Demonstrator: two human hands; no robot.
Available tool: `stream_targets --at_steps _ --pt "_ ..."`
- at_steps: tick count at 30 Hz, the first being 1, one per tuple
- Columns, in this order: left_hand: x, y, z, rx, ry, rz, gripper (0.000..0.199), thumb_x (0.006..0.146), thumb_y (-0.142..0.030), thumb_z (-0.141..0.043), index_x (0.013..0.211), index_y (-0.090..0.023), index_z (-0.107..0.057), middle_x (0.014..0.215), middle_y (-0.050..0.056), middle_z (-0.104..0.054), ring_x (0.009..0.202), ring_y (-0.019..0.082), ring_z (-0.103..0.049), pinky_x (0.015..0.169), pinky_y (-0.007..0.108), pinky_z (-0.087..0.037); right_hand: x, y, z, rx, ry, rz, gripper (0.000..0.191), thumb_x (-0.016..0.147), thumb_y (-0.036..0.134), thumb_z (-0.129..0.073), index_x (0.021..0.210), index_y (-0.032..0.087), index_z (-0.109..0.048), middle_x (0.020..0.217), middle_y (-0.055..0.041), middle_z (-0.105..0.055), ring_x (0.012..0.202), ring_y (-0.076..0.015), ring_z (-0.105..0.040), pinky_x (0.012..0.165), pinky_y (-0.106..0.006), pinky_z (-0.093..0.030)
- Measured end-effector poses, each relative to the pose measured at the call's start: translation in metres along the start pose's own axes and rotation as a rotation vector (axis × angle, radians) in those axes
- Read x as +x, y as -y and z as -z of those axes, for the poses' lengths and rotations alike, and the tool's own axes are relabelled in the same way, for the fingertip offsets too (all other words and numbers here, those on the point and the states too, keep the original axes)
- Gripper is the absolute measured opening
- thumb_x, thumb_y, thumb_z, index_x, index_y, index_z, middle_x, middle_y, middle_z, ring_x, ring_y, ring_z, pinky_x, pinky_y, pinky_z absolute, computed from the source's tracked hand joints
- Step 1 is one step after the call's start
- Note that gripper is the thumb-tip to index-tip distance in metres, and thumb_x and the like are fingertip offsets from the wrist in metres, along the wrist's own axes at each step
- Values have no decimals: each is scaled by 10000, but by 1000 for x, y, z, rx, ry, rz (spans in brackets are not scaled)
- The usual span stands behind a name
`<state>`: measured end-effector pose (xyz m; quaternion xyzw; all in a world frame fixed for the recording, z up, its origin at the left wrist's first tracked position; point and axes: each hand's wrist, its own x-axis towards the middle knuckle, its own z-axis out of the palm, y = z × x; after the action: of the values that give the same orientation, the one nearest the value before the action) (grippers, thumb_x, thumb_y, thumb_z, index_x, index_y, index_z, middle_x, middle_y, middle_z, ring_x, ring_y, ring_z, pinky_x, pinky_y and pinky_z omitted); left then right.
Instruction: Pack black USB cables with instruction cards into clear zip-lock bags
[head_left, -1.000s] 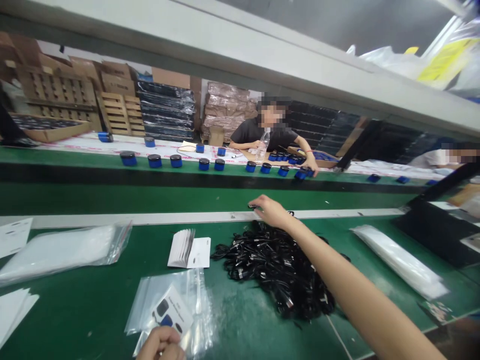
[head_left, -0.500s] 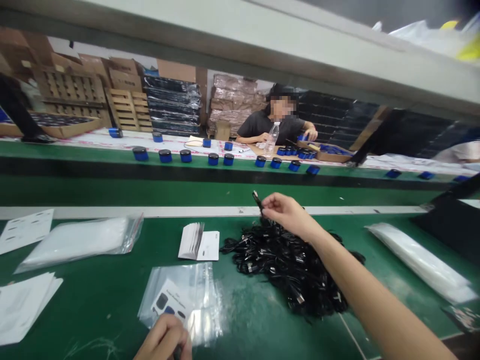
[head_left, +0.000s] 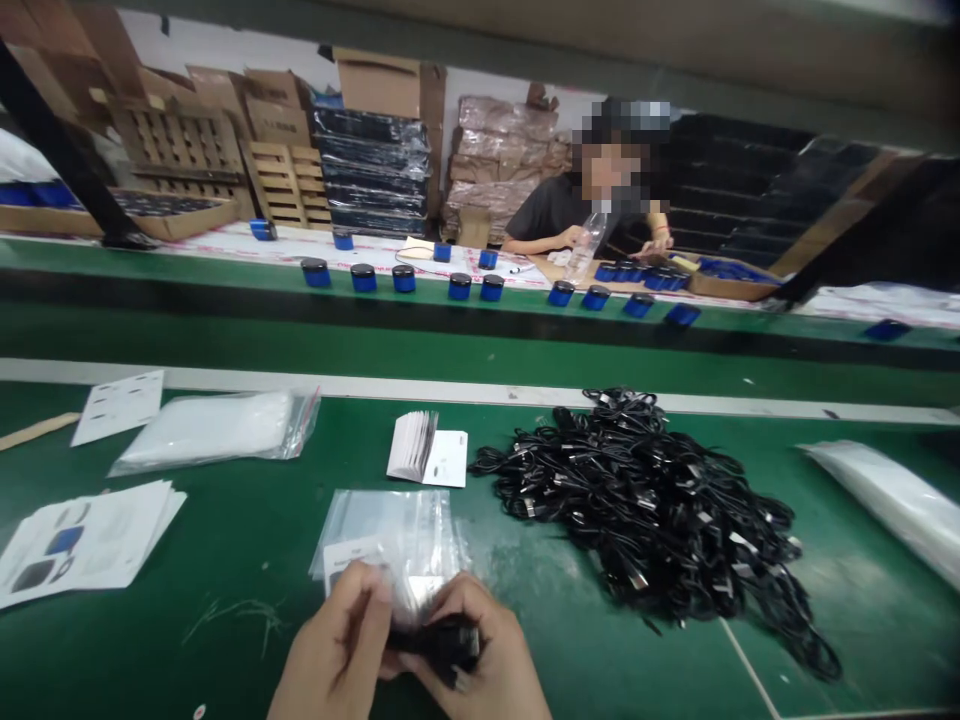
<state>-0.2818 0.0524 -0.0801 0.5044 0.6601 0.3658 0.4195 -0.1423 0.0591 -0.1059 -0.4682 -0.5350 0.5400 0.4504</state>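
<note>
My left hand (head_left: 341,640) is closed at the near edge of a clear plastic bag (head_left: 390,510), its thumb and fingers pinching the film. Inside or under that film shows a printed card (head_left: 349,560), partly covered by the fingers. My right hand (head_left: 487,650) is wrapped round a coiled black USB cable (head_left: 442,640), held close against the left hand at the bag's near edge. Whether the cable's left end is inside the bag is hidden. To the right lies a big heap of coiled black cables (head_left: 637,510), apart from both hands.
Folded leaflets (head_left: 427,450) stand behind the bag. Left are printed cards (head_left: 97,540), a packet of plastic bags (head_left: 217,430) and a white sheet (head_left: 120,405). Another plastic pack (head_left: 892,500) lies at right. Blue-black round devices (head_left: 364,278) line the far ledge, where a person (head_left: 555,210) sits.
My right hand has come from the cable heap down to the bag, bringing a black cable beside my left hand. The view has shifted, and the left hand's grip now shows more fully.
</note>
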Motion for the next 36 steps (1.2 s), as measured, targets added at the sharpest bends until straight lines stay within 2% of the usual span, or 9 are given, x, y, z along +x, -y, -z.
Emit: stream_targets --at_steps 2,6,8,11,14,18,23,31,36 --pt "2 6 1 107 12 -56 357 862 -531 -377 667 -242 -450 521 -81 -442 456 115 -515 464 187 -437 -1 7 0 -15 67 -32 234 552 100 -748 634 188 -547 636 41 -540 591 -115 -514 559 -204 -388" --pt "1 12 2 212 -83 -70 302 885 -477 -349 714 -250 -452 480 -95 -448 406 112 -502 439 187 -395 -4 14 3 496 422 -331 609 493 253 -839 1045 261 -585 880 16 -621 686 -134 -621 608 -220 -460" --pt "-1 10 4 244 -87 -101 288 890 -444 -362 694 -249 -442 483 -95 -442 412 106 -511 444 176 -396 -6 13 6 526 414 -347 452 576 271 -802 991 256 -622 820 18 -639 667 -128 -638 622 -224 -474" --pt "0 5 9 348 -46 -304 244 886 -372 -418 689 -237 -466 618 -65 -501 518 95 -552 518 165 -431 -10 11 11 221 167 -210 95 702 182 -683 789 218 -692 685 16 -629 585 -118 -609 561 -211 -458" --pt "3 3 15 440 -85 -428 205 890 -319 -441 709 -228 -475 729 -44 -496 542 82 -541 545 171 -434 -14 14 17 -57 -4 15 135 688 107 -657 747 218 -706 705 0 -661 614 -132 -608 570 -211 -456" --pt "8 2 15 460 -81 -432 175 895 -299 -437 742 -229 -484 829 -21 -514 614 85 -579 574 161 -457 -15 20 17 -202 -162 330 211 726 49 -613 812 236 -661 742 18 -658 657 -121 -629 622 -187 -479" --pt "8 5 11 481 -65 -469 165 901 -312 -419 805 -244 -535 940 2 -578 809 125 -627 686 175 -487 -12 12 14 -335 -204 492 208 788 35 -565 872 220 -610 781 -2 -641 677 -116 -626 631 -186 -482" --pt "8 6 7 588 -75 -573 155 895 -241 -405 802 -231 -529 941 31 -557 774 123 -645 632 176 -514 -4 1 11 -590 -312 793 184 896 122 -490 794 183 -630 728 -37 -680 622 -133 -601 552 -228 -472" --pt "7 10 9 658 -122 -638 106 879 -237 -446 837 -234 -543 1043 66 -525 893 152 -644 693 195 -539 1 11 17 -836 -117 899 326 948 138 -413 728 194 -648 730 12 -729 609 -138 -624 527 -233 -489"
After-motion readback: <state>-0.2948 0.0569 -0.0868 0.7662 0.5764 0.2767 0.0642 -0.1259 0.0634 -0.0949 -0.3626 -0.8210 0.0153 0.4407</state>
